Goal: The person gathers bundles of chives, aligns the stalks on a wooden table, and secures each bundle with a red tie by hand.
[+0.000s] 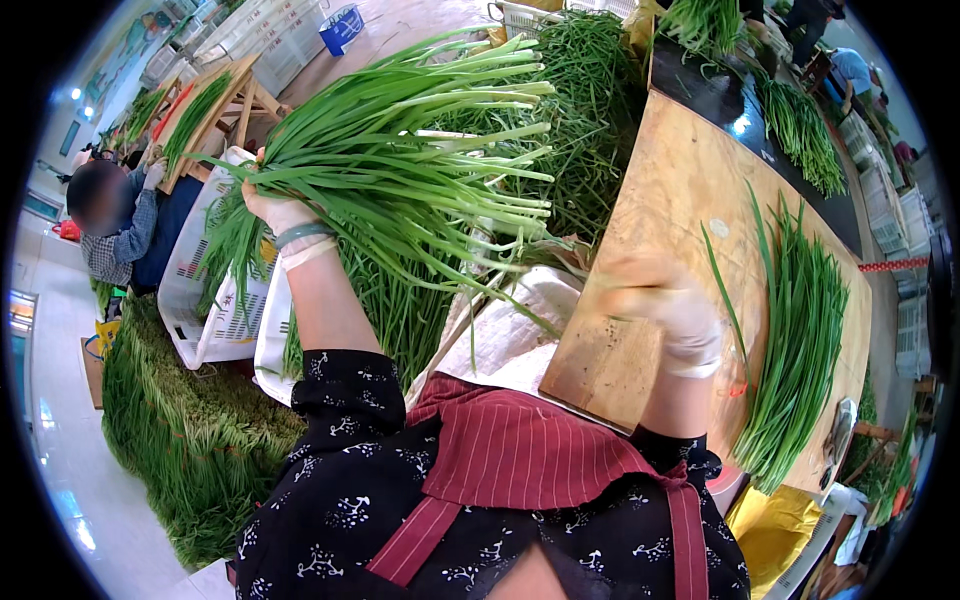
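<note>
My left hand (274, 202), in a pale glove with a bangle at the wrist, grips a large bunch of long green garlic chives (405, 142). The pale stem ends fan out towards the right, and the leaf tips hang below the hand. My right hand (652, 292), gloved and blurred by motion, is above the wooden board (675, 187); whether it holds anything cannot be told. Right of it, a sorted bundle of chives (799, 352) lies on the board, with a few loose leaves beside it. A small wooden block (604, 367) sits at the board's near left corner.
White plastic crates (217, 330) with greens stand at the left, beside a big stack of bundled greens (187, 442). A heap of loose greens (577, 112) lies ahead. A person (112, 217) works at a slanted board on the left; others are far right.
</note>
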A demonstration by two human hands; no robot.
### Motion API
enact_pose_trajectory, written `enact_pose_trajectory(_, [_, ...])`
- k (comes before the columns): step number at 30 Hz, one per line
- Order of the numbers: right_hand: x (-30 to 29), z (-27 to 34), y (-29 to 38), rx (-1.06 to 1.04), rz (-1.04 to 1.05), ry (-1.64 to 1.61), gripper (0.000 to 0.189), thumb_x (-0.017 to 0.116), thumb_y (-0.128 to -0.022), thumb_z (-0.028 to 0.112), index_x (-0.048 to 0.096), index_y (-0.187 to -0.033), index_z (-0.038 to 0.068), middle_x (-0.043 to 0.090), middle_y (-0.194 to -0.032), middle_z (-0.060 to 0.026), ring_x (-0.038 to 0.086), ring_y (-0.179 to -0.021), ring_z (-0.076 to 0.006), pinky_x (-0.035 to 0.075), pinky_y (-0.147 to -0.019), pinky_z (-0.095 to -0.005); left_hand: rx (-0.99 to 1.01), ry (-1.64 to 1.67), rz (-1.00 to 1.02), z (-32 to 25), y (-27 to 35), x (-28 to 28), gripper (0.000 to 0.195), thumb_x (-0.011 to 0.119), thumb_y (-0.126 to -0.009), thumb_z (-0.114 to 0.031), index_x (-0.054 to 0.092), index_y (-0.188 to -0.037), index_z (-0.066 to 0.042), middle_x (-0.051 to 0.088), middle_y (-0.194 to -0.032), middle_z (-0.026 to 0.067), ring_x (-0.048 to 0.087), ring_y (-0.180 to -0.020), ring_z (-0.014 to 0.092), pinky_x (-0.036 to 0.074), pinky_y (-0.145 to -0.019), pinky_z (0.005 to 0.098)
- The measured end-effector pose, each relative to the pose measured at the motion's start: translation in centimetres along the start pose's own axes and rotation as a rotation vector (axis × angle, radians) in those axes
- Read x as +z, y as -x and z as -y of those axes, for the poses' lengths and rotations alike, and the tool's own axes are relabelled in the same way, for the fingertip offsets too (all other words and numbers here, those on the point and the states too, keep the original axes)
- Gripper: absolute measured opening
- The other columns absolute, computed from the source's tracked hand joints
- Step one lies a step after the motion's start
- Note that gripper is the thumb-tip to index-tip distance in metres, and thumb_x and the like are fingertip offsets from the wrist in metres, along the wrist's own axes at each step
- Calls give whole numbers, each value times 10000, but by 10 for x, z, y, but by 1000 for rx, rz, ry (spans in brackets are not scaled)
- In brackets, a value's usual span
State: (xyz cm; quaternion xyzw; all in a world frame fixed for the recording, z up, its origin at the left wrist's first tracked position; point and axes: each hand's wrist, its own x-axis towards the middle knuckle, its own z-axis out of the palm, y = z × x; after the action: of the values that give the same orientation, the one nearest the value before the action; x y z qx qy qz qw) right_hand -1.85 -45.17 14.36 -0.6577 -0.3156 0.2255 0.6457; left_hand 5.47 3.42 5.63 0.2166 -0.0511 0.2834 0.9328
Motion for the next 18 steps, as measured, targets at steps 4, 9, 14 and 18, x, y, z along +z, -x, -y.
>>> enact_pose_trajectory(4, [-52, -27, 16, -351, -419, -411, 160, 663, -765, 248, 691, -791, 93, 619, -707, -17, 508, -585, -95, 384, -521, -246, 43, -15, -44, 6, -1, 4, 352, 377, -802, -310, 586, -921, -52, 594, -946, 120, 560, -890, 290, 460, -797, 439])
enact_pose_trajectory(9, [14, 18, -47, -217, -365, 565, 286, 703, -720, 147, 674, -999, 89, 575, -660, -43, 495, -572, -86, 405, -504, -230, 219, -205, -334, 39, 28, 62, 304, 355, -811, -320, 544, -830, -83, 579, -820, 49, 549, -804, 213, 457, -748, 367])
enact_pose_trajectory(14, [51, -9, -80, -517, -438, 1122, 167, 659, -744, 239, 682, -880, 146, 594, -678, -46, 584, -550, -196, 468, -513, -295, 9, -61, -23, 23, 20, 30, 355, 361, -830, -321, 577, -935, -58, 594, -974, 117, 557, -903, 275, 454, -818, 425])
enact_pose_trajectory(18, [48, -8, -59, -470, -91, 729, 118, 669, -743, 227, 672, -802, 124, 578, -640, -33, 554, -509, -186, 449, -488, -295, -50, -97, 13, 13, 29, 28, 369, 382, -858, -293, 574, -1035, -33, 588, -1065, 147, 554, -974, 290, 453, -857, 427])
